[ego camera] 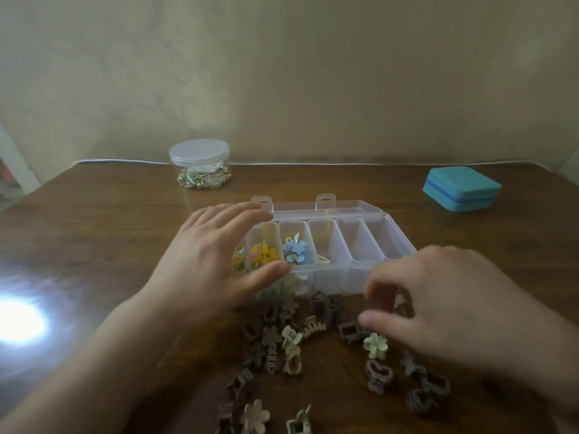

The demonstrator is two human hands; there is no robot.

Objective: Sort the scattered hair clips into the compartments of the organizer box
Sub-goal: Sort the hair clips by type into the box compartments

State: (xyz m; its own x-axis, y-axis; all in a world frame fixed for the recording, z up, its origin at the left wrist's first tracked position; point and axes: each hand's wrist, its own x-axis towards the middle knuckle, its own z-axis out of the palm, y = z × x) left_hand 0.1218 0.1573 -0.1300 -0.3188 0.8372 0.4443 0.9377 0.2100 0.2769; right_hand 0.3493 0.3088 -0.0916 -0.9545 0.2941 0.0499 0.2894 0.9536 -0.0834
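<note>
A clear organizer box [360, 270] stands open mid-table, with its lid [344, 205] folded back. Its left compartments hold yellow clips [264, 256], blue clips [296, 250] and a cream piece [324, 260]; the right ones look bare. My left hand [206, 264] lies spread over the box's left end, thumb against the front wall. Brown and beige hair clips [322, 308] are scattered in front of the box, among them a pale green flower clip [375, 344]. My right hand [445, 305], blurred, hovers over the clips with fingers curled down around a small pale clip [399, 300]; whether it grips it is unclear.
A lidded clear jar [199, 164] of small trinkets stands at the back left by the wall. A teal case [461, 189] sits closed at the back right. A bright glare [18, 321] lies on the wooden table [94, 230] at the left.
</note>
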